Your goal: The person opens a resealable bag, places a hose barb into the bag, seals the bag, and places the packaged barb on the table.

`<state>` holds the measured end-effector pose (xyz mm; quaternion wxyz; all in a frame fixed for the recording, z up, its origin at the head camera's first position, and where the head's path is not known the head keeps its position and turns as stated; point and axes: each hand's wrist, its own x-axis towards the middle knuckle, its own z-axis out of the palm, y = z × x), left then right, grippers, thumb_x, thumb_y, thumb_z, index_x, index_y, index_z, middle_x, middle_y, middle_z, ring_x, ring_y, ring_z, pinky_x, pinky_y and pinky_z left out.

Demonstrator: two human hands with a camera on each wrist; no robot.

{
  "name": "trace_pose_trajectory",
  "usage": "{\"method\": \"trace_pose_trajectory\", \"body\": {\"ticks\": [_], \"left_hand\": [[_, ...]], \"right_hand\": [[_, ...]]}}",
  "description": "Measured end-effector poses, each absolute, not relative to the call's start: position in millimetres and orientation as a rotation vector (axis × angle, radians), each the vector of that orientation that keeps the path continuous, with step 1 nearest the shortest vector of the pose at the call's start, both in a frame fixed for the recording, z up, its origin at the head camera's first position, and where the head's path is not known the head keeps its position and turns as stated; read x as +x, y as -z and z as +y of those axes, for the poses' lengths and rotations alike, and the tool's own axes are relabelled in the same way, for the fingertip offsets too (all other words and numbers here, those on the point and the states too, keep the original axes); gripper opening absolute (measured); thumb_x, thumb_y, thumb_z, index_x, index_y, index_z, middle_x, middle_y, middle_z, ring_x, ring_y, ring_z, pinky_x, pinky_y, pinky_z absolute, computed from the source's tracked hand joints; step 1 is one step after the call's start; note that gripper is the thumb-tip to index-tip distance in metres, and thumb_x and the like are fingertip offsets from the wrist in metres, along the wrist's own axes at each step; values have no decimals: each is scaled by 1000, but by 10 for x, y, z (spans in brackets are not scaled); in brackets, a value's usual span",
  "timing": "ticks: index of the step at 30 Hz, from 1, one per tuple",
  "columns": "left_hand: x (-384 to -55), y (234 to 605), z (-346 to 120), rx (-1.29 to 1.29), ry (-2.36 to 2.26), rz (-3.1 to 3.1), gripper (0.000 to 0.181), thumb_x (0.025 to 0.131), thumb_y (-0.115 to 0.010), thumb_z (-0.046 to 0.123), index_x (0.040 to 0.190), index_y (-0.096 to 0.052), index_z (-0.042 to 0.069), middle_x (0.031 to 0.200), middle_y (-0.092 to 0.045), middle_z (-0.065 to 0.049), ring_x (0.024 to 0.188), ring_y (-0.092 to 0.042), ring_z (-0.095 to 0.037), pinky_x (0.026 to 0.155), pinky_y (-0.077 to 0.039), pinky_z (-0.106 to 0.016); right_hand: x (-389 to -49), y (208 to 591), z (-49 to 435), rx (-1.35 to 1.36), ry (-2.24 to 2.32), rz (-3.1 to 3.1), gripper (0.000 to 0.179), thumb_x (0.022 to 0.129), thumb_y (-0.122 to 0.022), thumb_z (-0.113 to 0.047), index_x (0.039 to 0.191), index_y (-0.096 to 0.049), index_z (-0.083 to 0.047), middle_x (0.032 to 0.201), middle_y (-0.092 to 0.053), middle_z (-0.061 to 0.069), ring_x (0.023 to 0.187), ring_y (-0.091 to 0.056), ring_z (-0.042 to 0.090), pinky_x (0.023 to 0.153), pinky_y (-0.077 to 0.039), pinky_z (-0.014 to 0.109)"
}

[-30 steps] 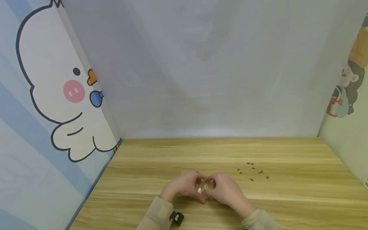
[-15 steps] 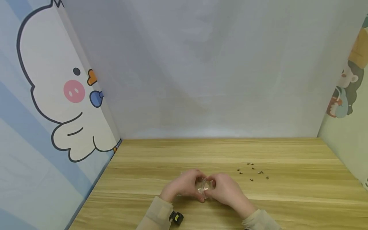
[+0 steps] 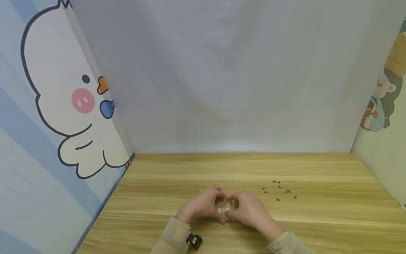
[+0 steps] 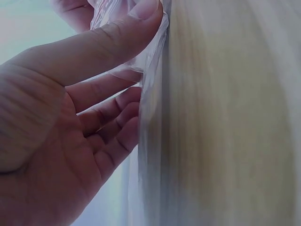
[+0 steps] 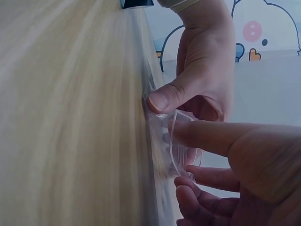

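Near the front middle of the table, a small clear zip-lock bag (image 3: pixel 224 209) is held between both hands. My left hand (image 3: pixel 204 203) pinches its left side; in the left wrist view the thumb (image 4: pixel 110 40) presses on the film while the other fingers lie loosely curled behind it. From the right, my right hand (image 3: pixel 248 210) pinches the bag's rim between thumb and fingers. The ribbed mouth of the bag (image 5: pixel 179 141) bows apart in the right wrist view. What lies inside the bag, if anything, cannot be made out.
Several small metal screws (image 3: pixel 286 191) lie scattered on the wooden table (image 3: pixel 317 211), right of and beyond the hands. A black device (image 3: pixel 194 241) sits at the left wrist. A pale curtain (image 3: pixel 222 88) stands behind the table, with printed cartoon panels at both sides.
Both hands stay almost in place. The bag's rim between them has turned slightly and looks more rounded than a second ago. The screws have not moved on the table.
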<state>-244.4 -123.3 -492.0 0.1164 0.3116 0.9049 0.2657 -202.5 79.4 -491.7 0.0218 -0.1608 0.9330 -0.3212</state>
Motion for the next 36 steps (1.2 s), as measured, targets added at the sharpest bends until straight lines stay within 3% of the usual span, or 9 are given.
{"method": "trace_pose_trajectory", "body": {"ticks": [8,17,27,36], "left_hand": [[-2455,4933,-1248,890,-825,2617,72,63,-106,25,126,-75,11,106,-61,13,98,-57,-4,93,-50,-25],[-2483,4954,-1264,854,-963,2524,66,67,-103,14,125,-72,6,94,-63,9,88,-59,-7,83,-50,-23],[-2445,4940,-1262,836,-890,2565,71,66,-104,18,128,-72,5,98,-62,12,91,-57,-4,86,-50,-23],[-2421,4950,-1238,807,-864,2593,69,64,-105,17,124,-73,6,98,-60,9,91,-55,-6,84,-49,-24]], "right_hand": [[-2038,4906,806,-500,1025,2857,45,75,-94,-30,113,-79,-9,84,-63,-4,72,-55,13,62,-47,35],[-2046,4902,802,-509,1039,2854,46,77,-94,-31,116,-79,-11,84,-63,-4,71,-54,12,60,-47,33],[-2015,4789,947,-452,1028,2830,48,77,-94,-31,116,-78,-10,97,-72,1,86,-65,16,76,-56,45],[-2047,4631,1205,-460,1127,2743,40,89,-87,-26,122,-76,-6,96,-70,0,85,-66,16,75,-56,41]]}}
